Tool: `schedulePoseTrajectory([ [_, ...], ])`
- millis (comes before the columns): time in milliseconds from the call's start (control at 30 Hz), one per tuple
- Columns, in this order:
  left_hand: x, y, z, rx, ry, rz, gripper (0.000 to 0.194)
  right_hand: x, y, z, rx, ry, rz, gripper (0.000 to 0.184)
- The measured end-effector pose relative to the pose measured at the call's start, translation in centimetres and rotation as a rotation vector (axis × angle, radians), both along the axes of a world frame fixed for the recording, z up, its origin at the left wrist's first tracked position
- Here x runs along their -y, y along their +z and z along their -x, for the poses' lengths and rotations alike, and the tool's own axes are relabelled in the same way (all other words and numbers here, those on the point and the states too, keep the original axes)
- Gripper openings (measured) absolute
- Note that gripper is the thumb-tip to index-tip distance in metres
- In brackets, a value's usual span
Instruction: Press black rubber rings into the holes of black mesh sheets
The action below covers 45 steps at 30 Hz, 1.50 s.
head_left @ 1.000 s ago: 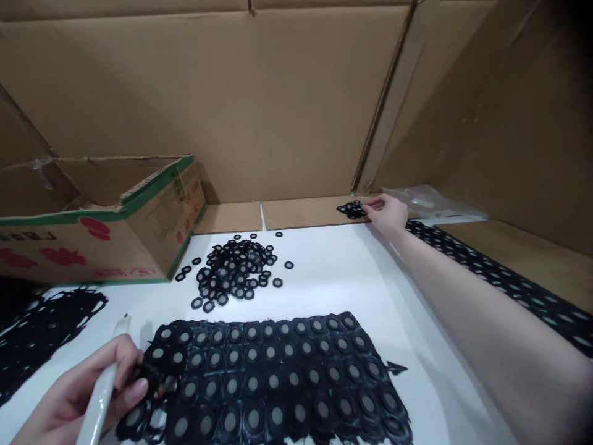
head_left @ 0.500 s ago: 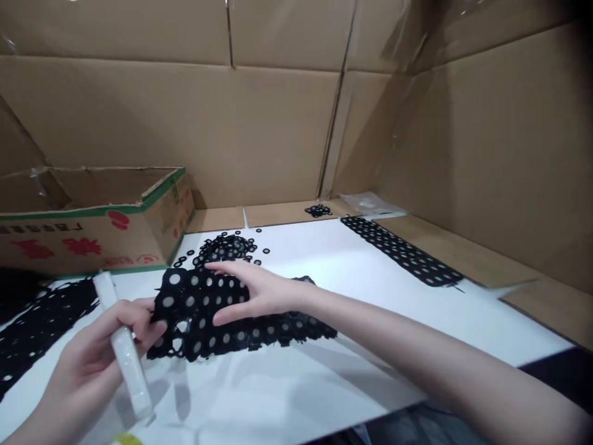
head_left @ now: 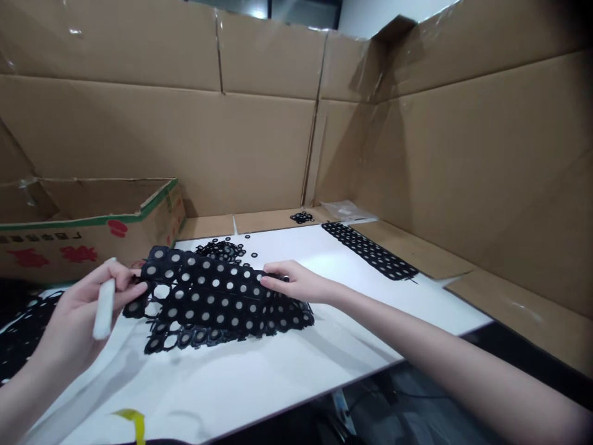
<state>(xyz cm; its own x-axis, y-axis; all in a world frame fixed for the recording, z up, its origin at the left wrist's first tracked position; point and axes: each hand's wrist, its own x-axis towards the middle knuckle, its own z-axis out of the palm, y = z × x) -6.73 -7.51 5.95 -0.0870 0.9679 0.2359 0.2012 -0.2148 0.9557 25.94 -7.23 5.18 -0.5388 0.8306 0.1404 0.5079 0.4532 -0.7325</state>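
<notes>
A black rubber-like sheet with rows of round spots [head_left: 208,293] is held up, tilted, above the white tabletop [head_left: 259,383]. Some spots at its left end are open holes; others look filled with pale discs. My left hand [head_left: 76,312] pinches its left edge between thumb and fingers, and also holds a white stick-like tool [head_left: 104,309] across the palm. My right hand [head_left: 301,282] is closed on the sheet's upper right edge, thumb in front. Behind the sheet lies a pile of small black rings [head_left: 220,250], partly hidden by it.
A similar spotted sheet [head_left: 370,250] lies flat at the right. More black sheets [head_left: 30,330] are at the left, before an open cardboard box [head_left: 111,232]. A small ring pile [head_left: 302,217] and a clear plastic bag [head_left: 347,211] sit near the cardboard wall [head_left: 259,148].
My right hand has gone from spread over the sheet to gripping its right edge. The sheet has been raised and tilted toward me. The camera view has shifted up.
</notes>
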Motion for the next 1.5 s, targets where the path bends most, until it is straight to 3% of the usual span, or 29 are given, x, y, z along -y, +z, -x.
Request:
schedulePoseTrajectory([
  [100, -1.2, 0.3, -0.4, 0.179, -0.079, 0.130, 0.033, 0.8, 0.7, -0.3, -0.001, -0.054, -0.009, 0.038],
  [200, -2.4, 0.5, -1.0, 0.146, -0.086, 0.167, 0.034, 1.5, 1.5, -0.7, -0.022, -0.122, -0.007, 0.034],
  [267, -3.1, 0.6, -1.5, 0.093, -0.162, 0.201, 0.033, 2.0, 2.1, -1.2, -0.036, -0.156, 0.015, 0.035],
  [333, -3.6, 0.5, -2.3, 0.015, -0.280, 0.257, 0.032, 2.6, 2.6, -1.7, -0.040, -0.139, 0.136, 0.038],
  [500, -2.9, -1.2, -4.2, -0.191, -0.549, 0.405, 0.034, 3.8, 2.7, -2.2, -0.045, -0.122, 0.666, 0.040],
  [667, -2.1, -3.2, -3.7, -0.190, -0.492, 0.334, 0.040, 3.8, 1.2, -1.8, -0.003, -0.224, 0.901, 0.028],
  [800, -2.2, -3.2, -1.6, -0.213, -0.378, 0.274, 0.042, 2.5, 1.7, -2.3, -0.061, -0.254, 0.931, 0.015],
  [900, -2.2, -3.0, -0.1, -0.201, -0.353, 0.306, 0.042, 0.4, 4.4, -3.4, -0.126, -0.260, 0.789, 0.010],
  [933, -2.2, -3.1, 0.3, -0.197, -0.356, 0.323, 0.042, -0.6, 5.7, -4.0, -0.136, -0.319, 0.674, 0.008],
  [1033, -1.9, -3.5, 1.1, -0.189, -0.345, 0.341, 0.044, -3.6, 9.5, -6.8, -0.200, -0.431, 0.520, 0.009],
  [1133, -1.8, -4.0, 1.7, -0.175, -0.309, 0.327, 0.046, -5.8, 11.1, -11.3, -0.297, -0.741, 0.421, 0.015],
  [1233, -2.0, -4.5, 2.0, -0.176, -0.314, 0.315, 0.046, -6.0, 9.0, -16.4, -0.162, -1.035, 0.349, 0.022],
  [1367, -2.4, -5.0, 2.3, -0.191, -0.345, 0.310, 0.044, -3.5, 2.7, -21.6, 0.041, -1.208, 0.277, 0.028],
  [1433, -2.5, -5.1, 2.3, -0.191, -0.356, 0.306, 0.042, -2.1, -0.2, -23.4, 0.128, -1.221, 0.183, 0.036],
  [1500, -2.6, -5.2, 2.3, -0.191, -0.359, 0.305, 0.041, -1.3, -2.0, -24.6, 0.167, -1.132, 0.039, 0.029],
])
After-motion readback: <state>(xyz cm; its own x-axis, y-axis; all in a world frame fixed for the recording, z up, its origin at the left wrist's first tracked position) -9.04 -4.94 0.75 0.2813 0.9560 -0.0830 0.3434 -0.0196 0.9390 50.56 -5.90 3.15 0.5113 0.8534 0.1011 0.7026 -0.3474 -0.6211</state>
